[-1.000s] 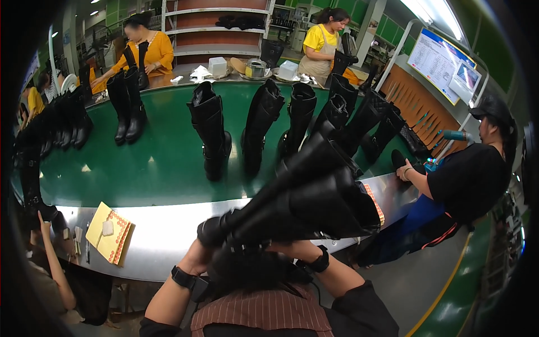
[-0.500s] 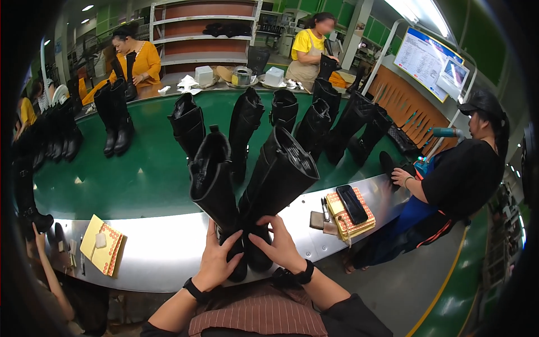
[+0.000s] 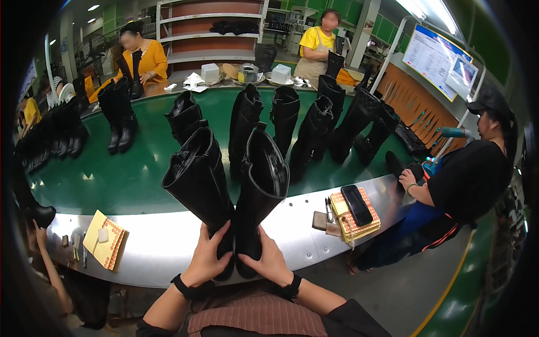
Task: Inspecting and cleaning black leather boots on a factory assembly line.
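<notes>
Two tall black boots stand side by side at the metal edge of the table, their open tops leaning apart. My left hand [image 3: 206, 256] is wrapped round the ankle of the left boot [image 3: 196, 174], thumb across it. Around the lower part of the right boot [image 3: 259, 180] my right hand [image 3: 270, 259] is closed, its thumb pressed near the heel. The fingers on the outer sides are partly hidden behind the boots. Both soles rest low, close to my striped apron [image 3: 258, 317].
More black boots [image 3: 285, 115] stand on the green tabletop [image 3: 135, 174] beyond. Yellow booklets lie left [image 3: 104, 241] and right, the right pile under a phone [image 3: 356, 205]. A co-worker [image 3: 466, 168] handles a boot at right; another person's hand [image 3: 40, 233] touches a boot at left.
The boots have been turned about in my hands, and their tops have shifted left. My hands have moved lower on them, with my right hand closing round its boot.
</notes>
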Tool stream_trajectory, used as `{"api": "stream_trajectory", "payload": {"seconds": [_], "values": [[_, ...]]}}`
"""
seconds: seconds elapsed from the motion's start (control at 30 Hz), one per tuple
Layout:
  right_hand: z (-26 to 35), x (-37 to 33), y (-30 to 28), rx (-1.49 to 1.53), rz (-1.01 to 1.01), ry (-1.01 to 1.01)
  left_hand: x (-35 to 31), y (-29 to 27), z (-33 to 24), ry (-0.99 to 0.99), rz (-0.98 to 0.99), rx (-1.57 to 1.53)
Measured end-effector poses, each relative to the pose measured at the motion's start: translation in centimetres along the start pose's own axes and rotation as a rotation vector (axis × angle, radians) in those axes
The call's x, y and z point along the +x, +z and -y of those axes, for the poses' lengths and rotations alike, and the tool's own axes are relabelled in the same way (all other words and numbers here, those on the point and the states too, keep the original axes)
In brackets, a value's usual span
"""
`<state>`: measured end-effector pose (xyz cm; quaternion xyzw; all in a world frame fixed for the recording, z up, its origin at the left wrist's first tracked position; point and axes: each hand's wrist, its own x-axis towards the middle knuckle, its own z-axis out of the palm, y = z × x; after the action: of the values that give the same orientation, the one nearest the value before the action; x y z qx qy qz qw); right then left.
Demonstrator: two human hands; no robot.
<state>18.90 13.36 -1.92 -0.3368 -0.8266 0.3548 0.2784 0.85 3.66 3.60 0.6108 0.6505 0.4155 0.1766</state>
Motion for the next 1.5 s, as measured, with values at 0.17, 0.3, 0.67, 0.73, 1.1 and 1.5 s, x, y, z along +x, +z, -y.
{"api": "stream_trajectory", "payload": {"seconds": [0.17, 0.3, 0.67, 0.73, 1.1, 1.5], "values": [[1.7, -2.3, 2.0, 0.06, 0.137, -0.189, -2.6, -0.7, -0.3, -0.092, -0.175, 0.133], [2.4, -2.7, 2.8, 0.125, 0.399, -0.369, -3.9, -1.5, 0.1, -0.194, -0.414, 0.006], [-0.7, -0.3, -2.2, 0.116, 0.025, -0.146, -5.2, -8.4, 2.7, -0.286, -0.649, -0.127], [-1.8, -1.5, -3.1, 0.153, -0.067, 0.021, -5.3, -11.3, 2.9, -0.208, -0.726, -0.007], [-4.4, -2.6, -1.0, -0.269, -0.183, -0.082, 13.0, -20.4, 18.2, -0.243, -0.735, 0.233], [-3.2, -1.9, -1.5, -0.417, -0.013, -0.03, 33.4, -18.0, 34.8, -0.917, -0.336, 0.474]]}}
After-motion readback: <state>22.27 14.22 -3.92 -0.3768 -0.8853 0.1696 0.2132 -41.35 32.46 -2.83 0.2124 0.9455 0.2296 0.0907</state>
